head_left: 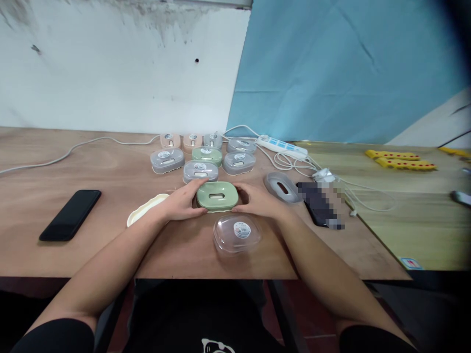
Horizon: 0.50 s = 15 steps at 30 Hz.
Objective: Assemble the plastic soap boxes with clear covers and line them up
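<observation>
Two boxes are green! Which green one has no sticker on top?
The nearer green box, between the left hand and right hand. The farther green box has a round sticker.

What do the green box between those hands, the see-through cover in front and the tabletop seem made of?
Green box: probably smooth, slightly shiny plastic, judging by its even colour and soft highlights.
Clear cover: likely thin, glossy plastic, since the tabletop shows through.
Tabletop: brown wood or wood-look board, fairly matt; the mottled streaks don't settle which.

bright, diffuse light | sheen on green case (217,189) | right edge dark (blurred)
</observation>
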Motion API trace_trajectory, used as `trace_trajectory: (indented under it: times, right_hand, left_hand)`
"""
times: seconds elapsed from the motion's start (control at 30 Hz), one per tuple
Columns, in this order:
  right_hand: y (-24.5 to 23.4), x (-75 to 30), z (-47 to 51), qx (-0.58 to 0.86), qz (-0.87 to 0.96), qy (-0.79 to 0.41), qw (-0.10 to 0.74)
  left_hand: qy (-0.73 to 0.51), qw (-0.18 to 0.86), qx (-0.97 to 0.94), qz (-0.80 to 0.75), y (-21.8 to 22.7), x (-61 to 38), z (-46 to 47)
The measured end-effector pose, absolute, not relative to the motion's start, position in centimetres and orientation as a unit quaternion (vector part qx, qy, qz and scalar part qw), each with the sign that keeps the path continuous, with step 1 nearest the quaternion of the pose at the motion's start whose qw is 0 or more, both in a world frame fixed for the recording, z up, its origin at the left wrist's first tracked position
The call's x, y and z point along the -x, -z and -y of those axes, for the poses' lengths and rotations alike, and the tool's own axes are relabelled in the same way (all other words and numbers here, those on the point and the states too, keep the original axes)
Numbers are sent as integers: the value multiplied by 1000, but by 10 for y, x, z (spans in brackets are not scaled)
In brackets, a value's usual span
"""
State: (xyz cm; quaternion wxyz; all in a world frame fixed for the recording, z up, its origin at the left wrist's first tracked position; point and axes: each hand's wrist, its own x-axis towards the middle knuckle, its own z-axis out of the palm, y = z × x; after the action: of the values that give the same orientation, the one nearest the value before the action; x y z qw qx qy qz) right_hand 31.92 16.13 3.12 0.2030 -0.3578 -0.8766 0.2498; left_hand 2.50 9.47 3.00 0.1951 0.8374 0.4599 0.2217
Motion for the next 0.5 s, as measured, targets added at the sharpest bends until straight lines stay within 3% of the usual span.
trace_trajectory:
  times: [0.5]
  right_hand:
    - [-30,-320,-163,338,886,-260,180]
  left_hand:
    - [-210,195,-835,-470,-31,-25,-93]
